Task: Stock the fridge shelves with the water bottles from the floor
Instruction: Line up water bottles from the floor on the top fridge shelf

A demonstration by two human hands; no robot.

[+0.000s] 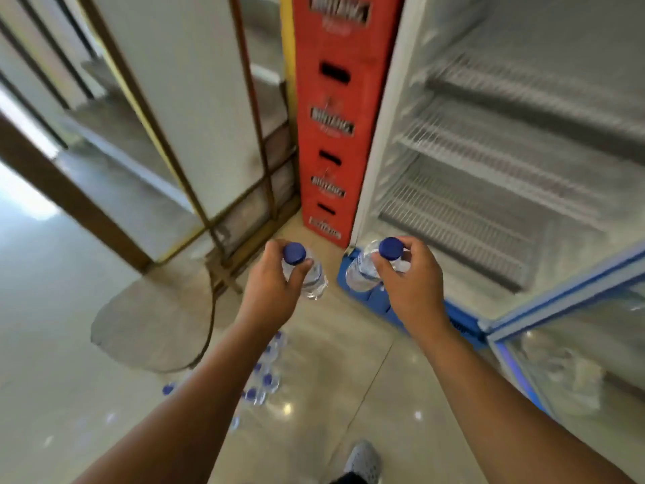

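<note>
Head view: both arms reach forward over a glossy tiled floor [349,379], and each of the hands carries one bottle by its top. The left hand [268,284] curls its fingers and thumb round the neck of the first water bottle [314,279], just under the blue cap. The clear body hangs below the hand, tilted a little to the right. The right hand [408,281] grips the second water bottle [361,270] in the same way, with its fingers closed round the neck beneath the blue cap and the body slanting down to the left. The two bottles are near each other but apart, and both are held in the air in front of the fridge [380,134], near its lower left corner and its blue base.

The fridge stands open on the right, white inside. Its wire shelves [488,158] sit one above another, blurred by motion, and none carries a bottle in the part that shows. The glass fridge door [558,298], framed in blue, swings out at the lower right.

Just left of the fridge and touching its side rises a stack of red crates [331,117] with dark handle slots. Further left stands a white panel [181,99] in a thin brown frame, and a round grey disc [150,326] lies on the floor beside it.

Below the left forearm the floor bottles [265,375] stand in a cluster, clear with blue caps and partly hidden by the arm. A grey shoe [363,461] shows at the bottom edge.
</note>
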